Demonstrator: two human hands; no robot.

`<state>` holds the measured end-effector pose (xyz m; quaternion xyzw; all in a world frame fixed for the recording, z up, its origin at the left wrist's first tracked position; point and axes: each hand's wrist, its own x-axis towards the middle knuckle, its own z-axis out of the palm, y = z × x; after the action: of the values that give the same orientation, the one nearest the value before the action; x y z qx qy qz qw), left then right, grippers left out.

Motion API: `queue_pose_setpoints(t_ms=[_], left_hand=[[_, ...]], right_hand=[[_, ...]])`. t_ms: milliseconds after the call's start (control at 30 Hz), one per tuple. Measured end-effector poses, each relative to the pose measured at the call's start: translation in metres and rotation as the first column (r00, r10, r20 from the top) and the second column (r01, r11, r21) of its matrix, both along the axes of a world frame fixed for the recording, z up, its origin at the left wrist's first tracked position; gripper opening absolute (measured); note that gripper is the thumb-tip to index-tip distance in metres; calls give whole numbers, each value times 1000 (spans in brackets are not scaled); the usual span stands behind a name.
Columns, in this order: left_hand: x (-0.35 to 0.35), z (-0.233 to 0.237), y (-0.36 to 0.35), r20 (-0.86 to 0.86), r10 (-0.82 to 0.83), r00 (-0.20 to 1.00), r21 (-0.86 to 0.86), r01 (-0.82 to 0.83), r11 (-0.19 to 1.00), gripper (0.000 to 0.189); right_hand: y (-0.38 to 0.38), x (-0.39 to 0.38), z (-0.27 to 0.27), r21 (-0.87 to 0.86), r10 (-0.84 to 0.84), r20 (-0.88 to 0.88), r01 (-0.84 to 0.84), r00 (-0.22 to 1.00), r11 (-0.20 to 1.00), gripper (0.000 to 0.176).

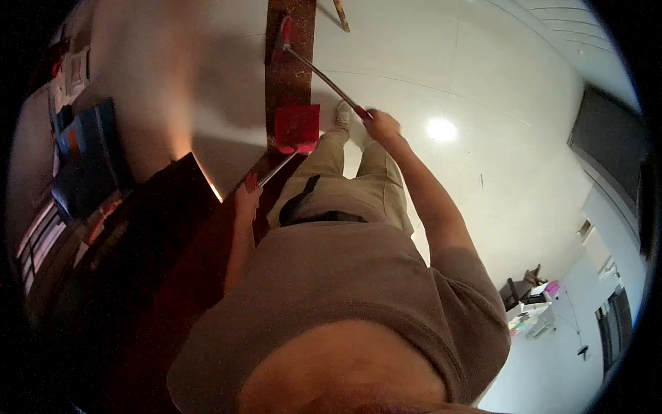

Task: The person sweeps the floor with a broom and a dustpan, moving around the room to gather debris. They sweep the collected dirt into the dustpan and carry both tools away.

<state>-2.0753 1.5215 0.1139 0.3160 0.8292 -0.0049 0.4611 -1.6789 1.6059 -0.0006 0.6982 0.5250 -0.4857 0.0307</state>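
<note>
My right hand is closed round the upper end of a long-handled broom. The broom's red head rests over a dark brown patterned floor strip. On the other side, my left hand grips the red end of the handle of a red dustpan. The pan lies over the same strip, nearer to my feet than the broom head, with its metal handle slanting back to my left hand. A gap of brown strip shows between broom head and pan.
Pale glossy floor stretches to the right, with a bright light reflection on it. A thin wooden leg stands near the top. Dark furniture is close on my left. A cluttered white stand is at the lower right.
</note>
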Motion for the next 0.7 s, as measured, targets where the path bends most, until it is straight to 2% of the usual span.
queue_pose_setpoints(t_ms=[33,67,100,167,233,300,367,400,433,467,500,533,567,633,667,700], left_hand=[[-11,0,-1,13,11,1000,-47,-10,999,33],[-3,15,1,5,57,998,116,-57,992,38],[-9,15,3,5,40,999,120,-40,992,38],[-24,15,7,-149,-68,987,-39,63,997,41],[-36,15,9,-157,-111,981,-65,102,993,41],[-42,15,13,-154,-156,976,-95,142,985,41],[-43,14,23,-88,-70,994,-64,64,996,38],[-39,14,33,-69,-89,994,-64,84,994,38],[-31,18,47,-94,-129,987,-99,120,988,36],[-24,22,59,-121,-166,979,-133,150,980,34],[-18,24,67,-149,-202,968,-167,176,970,31],[-65,-17,56,-62,-155,986,-199,140,970,36],[-68,-22,60,-50,-166,985,-197,154,968,36],[-66,-26,73,-80,-176,981,-119,166,979,41],[-57,-18,84,-33,-258,966,-104,253,962,44],[-51,-14,91,-28,-267,963,-100,263,960,44]], right_hand=[[33,-22,10,-19,-43,-20,43,999,999,32],[57,-41,-4,10,-35,-9,35,999,999,31],[81,-56,-15,9,-42,-23,42,999,999,30],[112,-81,-20,8,-75,-37,75,997,997,29],[134,-89,-14,-33,-89,-20,89,996,996,28],[126,-78,-22,-18,-79,18,79,997,997,28],[94,-55,-34,-31,-64,72,66,995,997,29],[67,-35,-32,-52,-78,96,83,992,995,27],[41,-18,-18,-149,-165,111,181,980,972,27],[4,0,-27,-140,-136,125,153,983,978,27],[-21,17,-6,-223,-250,134,274,959,935,28],[-54,32,-1,-261,-180,199,229,963,938,29],[-74,45,32,-300,-114,248,188,962,935,29],[-130,65,56,-335,-186,338,303,923,892,29],[-159,74,63,-324,-210,368,336,906,884,29],[-187,81,70,-312,-230,395,366,889,877,30]])
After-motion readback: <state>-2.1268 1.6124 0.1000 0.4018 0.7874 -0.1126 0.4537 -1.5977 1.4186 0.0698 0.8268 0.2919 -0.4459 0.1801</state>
